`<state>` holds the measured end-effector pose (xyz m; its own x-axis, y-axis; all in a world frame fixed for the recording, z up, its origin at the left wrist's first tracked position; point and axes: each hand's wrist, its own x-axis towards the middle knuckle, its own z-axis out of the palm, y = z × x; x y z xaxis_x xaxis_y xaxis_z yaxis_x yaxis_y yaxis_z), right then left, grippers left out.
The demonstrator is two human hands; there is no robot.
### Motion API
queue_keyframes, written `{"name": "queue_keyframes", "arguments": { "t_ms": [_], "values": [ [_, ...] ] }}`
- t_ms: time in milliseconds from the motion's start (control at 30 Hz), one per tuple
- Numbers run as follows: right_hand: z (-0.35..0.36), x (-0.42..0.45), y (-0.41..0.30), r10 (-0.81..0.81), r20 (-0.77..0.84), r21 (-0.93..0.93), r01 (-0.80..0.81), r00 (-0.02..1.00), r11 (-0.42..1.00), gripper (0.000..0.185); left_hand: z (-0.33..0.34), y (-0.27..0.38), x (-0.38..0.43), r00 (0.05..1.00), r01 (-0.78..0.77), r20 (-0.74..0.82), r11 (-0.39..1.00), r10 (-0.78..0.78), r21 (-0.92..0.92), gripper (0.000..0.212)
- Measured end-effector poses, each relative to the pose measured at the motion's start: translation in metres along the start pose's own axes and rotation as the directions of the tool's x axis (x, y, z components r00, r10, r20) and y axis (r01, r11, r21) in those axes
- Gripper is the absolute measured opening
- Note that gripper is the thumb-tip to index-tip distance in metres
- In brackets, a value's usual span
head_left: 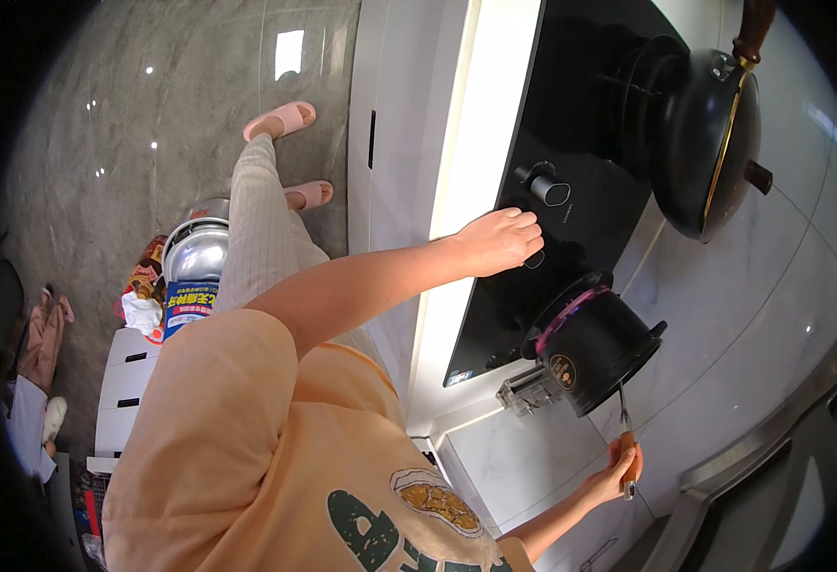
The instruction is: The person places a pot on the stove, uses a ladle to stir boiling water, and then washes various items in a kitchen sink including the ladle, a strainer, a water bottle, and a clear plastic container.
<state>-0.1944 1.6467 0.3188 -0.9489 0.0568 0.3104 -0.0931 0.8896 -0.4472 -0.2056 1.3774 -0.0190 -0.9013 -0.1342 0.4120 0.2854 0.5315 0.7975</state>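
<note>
My left hand (504, 239) is closed around a stove knob (535, 259), only the rim of which shows past my fingers. My right hand (624, 468) grips the wooden handle of a metal utensil (629, 457). The utensil's shaft goes over the rim into a deep black pot (594, 350), which hides its head. A pinkish-purple flame glows around the base of the pot on the black glass gas hob (490, 314). Another knob (551, 191) stands uncovered beside my left hand. The pot's contents cannot be seen.
A lidded black wok (697, 143) with a wooden handle stands on the other burner. A metal rack or holder (529, 392) is beside the hob. White marbled tiles (726, 336) line the wall. Behind me are metal basins (200, 250), bags (182, 307) and white drawers (129, 379).
</note>
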Motion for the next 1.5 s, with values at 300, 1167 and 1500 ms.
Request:
{"name": "queue_keyframes", "arguments": {
  "t_ms": [300, 1167, 1500],
  "values": [
    [0.002, -0.001, 0.020, -0.071, 0.063, -0.087, 0.077, 0.995, 0.993, 0.021, -0.011, 0.006, 0.000, 1.000, -0.001, 0.024, 0.999, 0.002, -0.032, 0.032],
    [-0.020, -0.019, 0.011, 0.450, -0.125, 0.602, -0.293, 0.884, 0.743, 0.012, -0.016, 0.036, 0.019, 0.974, 0.020, 0.225, 1.000, -0.022, 0.011, 0.038],
    [-0.041, -0.051, 0.048, 0.498, -0.344, 0.701, -0.136, 0.796, 0.700, 0.015, -0.012, 0.034, 0.018, 0.978, -0.001, 0.211, 0.999, -0.007, 0.039, 0.034]
  ]
}}
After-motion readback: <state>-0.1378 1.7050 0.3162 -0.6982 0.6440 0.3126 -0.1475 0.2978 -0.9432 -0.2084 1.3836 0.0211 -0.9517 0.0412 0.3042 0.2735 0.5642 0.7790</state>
